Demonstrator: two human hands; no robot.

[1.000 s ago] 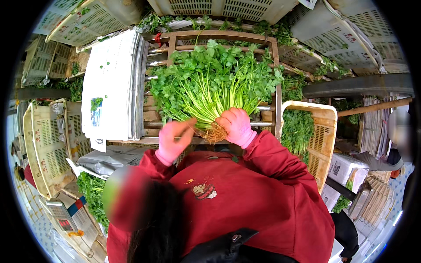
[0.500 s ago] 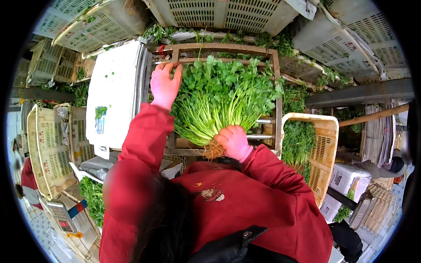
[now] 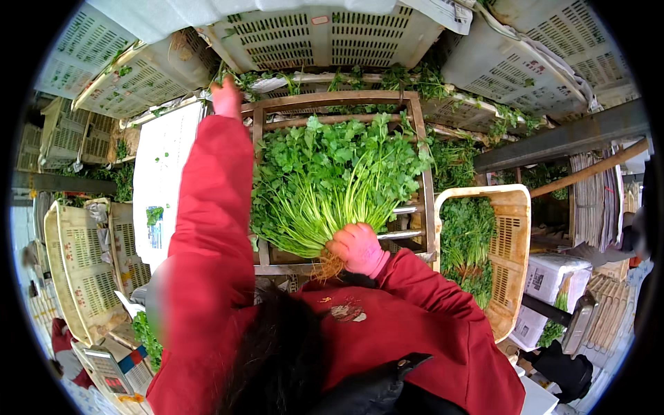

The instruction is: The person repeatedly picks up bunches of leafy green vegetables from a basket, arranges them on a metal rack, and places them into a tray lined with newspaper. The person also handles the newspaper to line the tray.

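A wide bunch of coriander (image 3: 339,162) lies fanned over a brown metal rack in front of me, leaves pointing away. Its brown roots (image 3: 326,265) hang at the near edge. My right hand (image 3: 361,249), in a pink glove, is closed around the stems just above the roots. Stretched far forward, my left hand (image 3: 226,98), gloved in pink too, is at the far end of a stack of white paper sheets (image 3: 164,166), beside loose green sprigs. Its fingertips look slightly apart, and I see nothing held in them.
Right of the rack (image 3: 415,104), a yellowish plastic basket (image 3: 510,256) holds more greens. Pale slatted crates (image 3: 294,41) line the far side. Another crate (image 3: 79,270) stands at left, above a scale (image 3: 107,370). A dark metal beam (image 3: 560,135) crosses at right.
My left hand has moved from the rack's upper left corner, farther forward and left, past the paper stack's far end. My right hand keeps its grip on the stems. The view has shifted slightly.
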